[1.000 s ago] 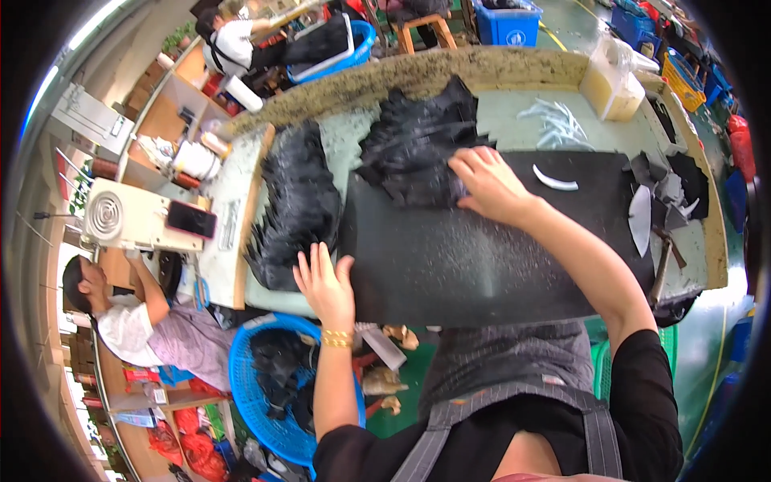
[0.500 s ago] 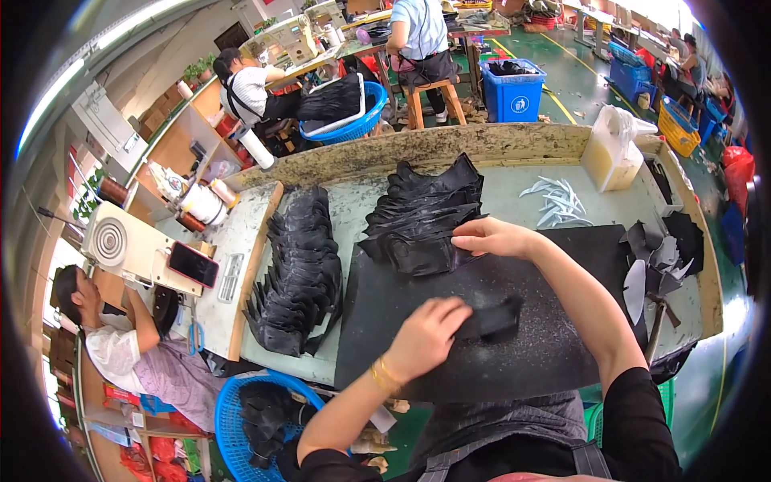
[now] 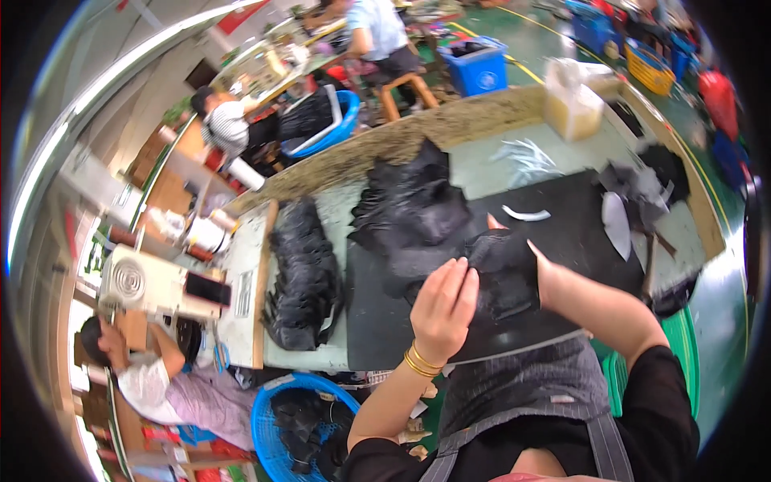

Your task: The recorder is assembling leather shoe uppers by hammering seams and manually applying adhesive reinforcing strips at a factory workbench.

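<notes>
My right hand (image 3: 549,278) has left the creased black stack (image 3: 409,193) and come nearer, now grasping a supple, dull black piece (image 3: 507,273) over the flat dark board (image 3: 381,321). My straight-fingered left hand (image 3: 444,307) meets its left edge; whether it pinches, I cannot tell. Ruffled overlapping layers (image 3: 301,277) lie left; slim, curved pale strips (image 3: 526,159) lie far right.

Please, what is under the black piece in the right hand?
The black mat shows around much of the black piece, with parts of the right hand at its edges. The rest of that hand and whatever lies directly beneath are covered, so I cannot name it.
</notes>
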Motion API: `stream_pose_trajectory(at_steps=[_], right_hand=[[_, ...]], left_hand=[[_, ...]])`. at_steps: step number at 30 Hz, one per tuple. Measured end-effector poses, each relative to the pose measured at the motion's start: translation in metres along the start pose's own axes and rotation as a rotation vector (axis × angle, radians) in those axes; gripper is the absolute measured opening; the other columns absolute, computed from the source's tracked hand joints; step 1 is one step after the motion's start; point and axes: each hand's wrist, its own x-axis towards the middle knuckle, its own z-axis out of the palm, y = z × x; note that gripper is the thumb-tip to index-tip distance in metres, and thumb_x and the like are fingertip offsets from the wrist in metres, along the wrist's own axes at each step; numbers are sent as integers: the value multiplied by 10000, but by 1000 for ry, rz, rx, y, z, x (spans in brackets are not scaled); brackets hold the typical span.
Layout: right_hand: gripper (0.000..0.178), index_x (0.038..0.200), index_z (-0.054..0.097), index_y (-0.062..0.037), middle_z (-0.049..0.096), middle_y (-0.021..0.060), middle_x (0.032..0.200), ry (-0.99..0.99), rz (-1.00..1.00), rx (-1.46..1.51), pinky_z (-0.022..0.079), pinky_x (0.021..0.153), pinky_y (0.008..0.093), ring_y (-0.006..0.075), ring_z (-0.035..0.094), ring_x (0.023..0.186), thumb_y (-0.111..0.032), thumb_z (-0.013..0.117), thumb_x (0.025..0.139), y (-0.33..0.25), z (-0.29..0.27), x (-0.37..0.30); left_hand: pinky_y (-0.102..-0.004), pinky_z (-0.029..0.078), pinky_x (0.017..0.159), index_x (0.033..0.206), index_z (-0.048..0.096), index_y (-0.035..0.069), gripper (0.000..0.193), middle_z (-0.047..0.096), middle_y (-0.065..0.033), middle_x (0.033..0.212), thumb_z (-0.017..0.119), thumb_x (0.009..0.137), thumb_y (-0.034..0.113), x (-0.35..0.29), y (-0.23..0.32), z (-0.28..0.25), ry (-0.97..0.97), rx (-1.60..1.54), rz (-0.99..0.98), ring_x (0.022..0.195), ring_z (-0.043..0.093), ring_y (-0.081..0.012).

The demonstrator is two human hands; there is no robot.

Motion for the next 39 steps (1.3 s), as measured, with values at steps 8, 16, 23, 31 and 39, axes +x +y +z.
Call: stream_pose_trajectory(at_steps=[8,16,23,31,39], right_hand=[[304,1095,648,-36,685,130,1034,475,-645,-1761,544,873,356,231,661,1042,-220,753,877,-25,34,-73],[438,1109,510,0,553,180,1031,1380,-961,-2125,482,830,416,361,582,967,-103,765,769,-84,-56,-167],[311,995,578,-9,587,175,957,781,-877,-2194,502,814,427,383,590,940,73,589,696,-57,3,-169],[235,953,663,-25,696,103,833,443,-624,-1717,506,613,274,160,677,727,-28,812,772,6,49,-164],[267,1241,567,8,648,110,1119,357,-401,-972,603,721,298,192,710,866,-6,584,974,44,63,-123]], left_hand=[[-570,342,1075,1336,516,-24,811,483,-222,1399,633,845,611,-62,41,38,-696,-36,-169,1276,462,-414],[-416,500,931,1210,630,5,472,633,-147,1194,804,801,163,25,61,46,-378,-333,-125,1072,605,-344],[-423,448,1037,1342,549,50,656,534,-134,1358,813,748,143,71,69,94,-262,-427,-101,1248,507,-350],[-314,559,793,1194,643,25,275,696,-105,975,647,922,65,24,81,12,-359,-748,-429,867,693,-220],[-281,538,786,1164,634,-40,209,665,-66,1024,585,996,74,-25,64,-25,-7,-1180,-1090,854,642,-143]])
